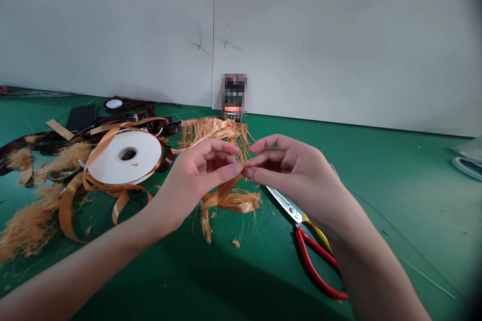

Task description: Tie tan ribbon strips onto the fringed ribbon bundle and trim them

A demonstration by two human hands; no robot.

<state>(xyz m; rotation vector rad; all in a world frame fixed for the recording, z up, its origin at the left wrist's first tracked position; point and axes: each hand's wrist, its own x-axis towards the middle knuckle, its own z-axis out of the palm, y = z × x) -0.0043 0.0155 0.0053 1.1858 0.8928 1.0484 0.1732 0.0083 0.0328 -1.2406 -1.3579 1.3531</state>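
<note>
My left hand [205, 170] and my right hand [288, 165] meet fingertip to fingertip over the middle of the green table. Both pinch an orange-gold ribbon [225, 189], which hangs down from between the thumbs and forefingers. Frayed lengths of the same ribbon [241, 201] lie on the table just under my hands. Behind my fingers rests a fringed bundle of ribbon [211, 129] with loose threads. Scissors [291, 210] with red and yellow handles lie beneath my right wrist, partly covered by the forearm.
To the left lies a white ribbon spool [126, 158] with loose orange loops. Fluffy thread waste [33, 225], dark brown ribbon [163, 123] and a dark flat object [81, 118] surround it. A phone [234, 96] leans against the white wall [339, 40]. A thin wire [425, 276] lies at right.
</note>
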